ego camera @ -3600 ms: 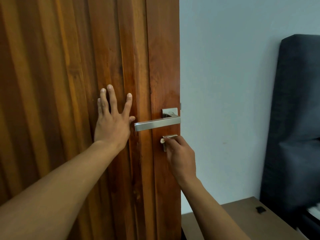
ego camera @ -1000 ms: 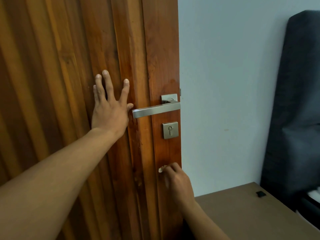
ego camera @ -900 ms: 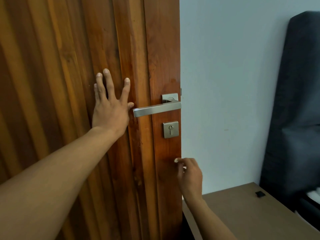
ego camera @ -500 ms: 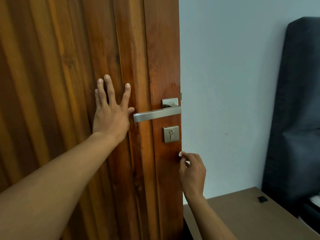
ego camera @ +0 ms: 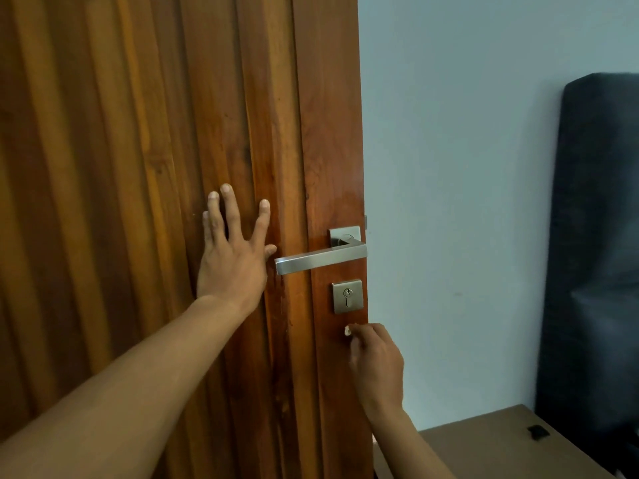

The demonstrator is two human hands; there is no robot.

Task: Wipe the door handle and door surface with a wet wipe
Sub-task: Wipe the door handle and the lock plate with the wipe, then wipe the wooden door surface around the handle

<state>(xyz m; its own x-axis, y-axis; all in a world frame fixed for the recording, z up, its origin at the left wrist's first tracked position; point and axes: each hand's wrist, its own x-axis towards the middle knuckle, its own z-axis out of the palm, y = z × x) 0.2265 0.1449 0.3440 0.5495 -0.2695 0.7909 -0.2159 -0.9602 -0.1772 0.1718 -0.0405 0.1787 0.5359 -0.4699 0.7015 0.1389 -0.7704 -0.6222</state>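
- Wiping seems to be under way on the right edge strip of the reddish-brown slatted wooden door (ego camera: 138, 167). At lower centre-right of the frame, the right hand (ego camera: 375, 361) pinches a small wadded whitish wet wipe (ego camera: 347, 330) in curled fingertips. It holds the wipe against the wood just below the square brushed-metal keyhole plate (ego camera: 347, 296).
- At mid-frame the left hand (ego camera: 231, 257) lies flat on the door with its fingers straight and spread, holding nothing. Its thumb tip is just beside the free end of the straight brushed-metal lever handle (ego camera: 320, 259). It is probably steadying the door.
- A faint paler sheen on the wood just above the handle may be dampness, which would suggest that patch is done. Whether the handle itself has been wiped cannot be told.
- The broad slats across the left and upper frame look dry, so most of the surface likely remains.
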